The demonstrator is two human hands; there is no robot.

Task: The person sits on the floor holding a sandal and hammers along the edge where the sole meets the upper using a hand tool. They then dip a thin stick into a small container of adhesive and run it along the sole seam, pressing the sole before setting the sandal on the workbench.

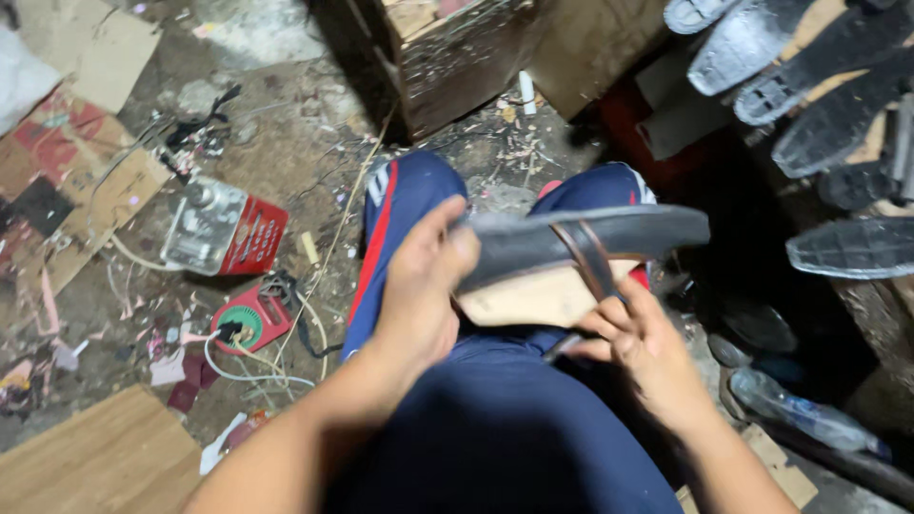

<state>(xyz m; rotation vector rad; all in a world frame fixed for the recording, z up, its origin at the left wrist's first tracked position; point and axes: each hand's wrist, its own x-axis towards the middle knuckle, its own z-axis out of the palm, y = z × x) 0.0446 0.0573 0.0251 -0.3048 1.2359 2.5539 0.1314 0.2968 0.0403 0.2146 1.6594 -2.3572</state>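
Hands over my lap | left hand [419,295] clamped on dark sandal sole [571,243] at its heel end | right hand [643,347] fingers pinched on strap [590,257] | sole looks light, bendy; best gripped by edges | beyond: red tool [249,319], spare soles [819,86].

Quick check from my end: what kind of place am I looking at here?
Likely a small, cluttered shoemaking or shoe-repair workshop. The left hand and right hand hold a dark shoe sole, more soles are stacked at the right, and scraps litter the floor.
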